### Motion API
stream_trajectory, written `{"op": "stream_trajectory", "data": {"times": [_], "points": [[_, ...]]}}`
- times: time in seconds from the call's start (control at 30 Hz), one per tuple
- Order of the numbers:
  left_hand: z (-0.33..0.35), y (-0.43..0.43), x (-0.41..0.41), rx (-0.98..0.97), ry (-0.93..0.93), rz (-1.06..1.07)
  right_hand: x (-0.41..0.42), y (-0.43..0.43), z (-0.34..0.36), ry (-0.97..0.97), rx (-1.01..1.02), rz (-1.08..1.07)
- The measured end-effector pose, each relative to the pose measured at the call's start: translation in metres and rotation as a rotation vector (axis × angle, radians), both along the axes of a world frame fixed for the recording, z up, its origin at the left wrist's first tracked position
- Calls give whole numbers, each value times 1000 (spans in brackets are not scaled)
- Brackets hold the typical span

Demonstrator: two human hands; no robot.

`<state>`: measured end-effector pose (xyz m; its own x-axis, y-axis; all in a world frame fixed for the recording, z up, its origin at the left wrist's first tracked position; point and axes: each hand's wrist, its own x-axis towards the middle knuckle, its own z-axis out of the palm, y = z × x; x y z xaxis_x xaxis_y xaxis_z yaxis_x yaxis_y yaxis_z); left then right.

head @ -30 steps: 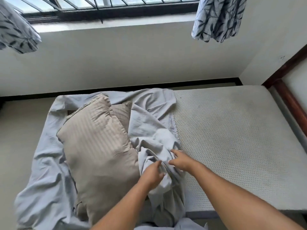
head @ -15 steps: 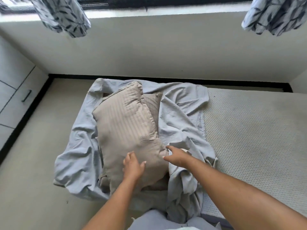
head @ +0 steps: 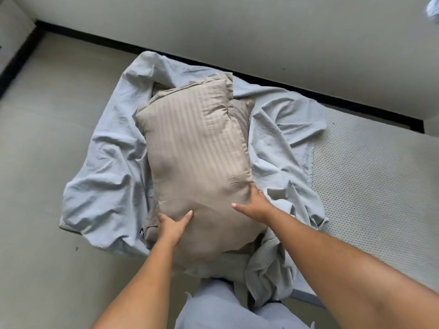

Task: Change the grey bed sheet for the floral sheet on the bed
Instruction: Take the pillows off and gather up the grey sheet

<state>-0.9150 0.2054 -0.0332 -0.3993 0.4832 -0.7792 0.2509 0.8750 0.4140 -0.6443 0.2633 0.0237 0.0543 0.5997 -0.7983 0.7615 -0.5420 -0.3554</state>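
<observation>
Both left hand (head: 172, 225), right hand (head: 255, 205) grip pillow (head: 197, 150); grey sheet (head: 107, 181) beneath.

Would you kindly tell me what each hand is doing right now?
Left hand: grips the beige pillow at its near edge.
Right hand: grips the beige pillow at its right side.

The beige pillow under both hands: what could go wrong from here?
The beige pillow lies on a second pillow, which might slide off the bed end onto the floor when the top one is lifted. Both rest on the bunched grey sheet, so it may drag along or snag.
</observation>
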Motion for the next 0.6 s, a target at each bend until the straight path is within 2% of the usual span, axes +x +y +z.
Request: {"op": "stream_trajectory", "data": {"times": [0.13,0.3,0.6], "points": [[-3,3,-10,68,-147,225,-10,7,-7,53,-5,-197],[17,23,-23,193,-222,350,-28,26,4,139,141,-345],[109,72,-30,517,-90,416,-55,59,50,157,327,-406]]}}
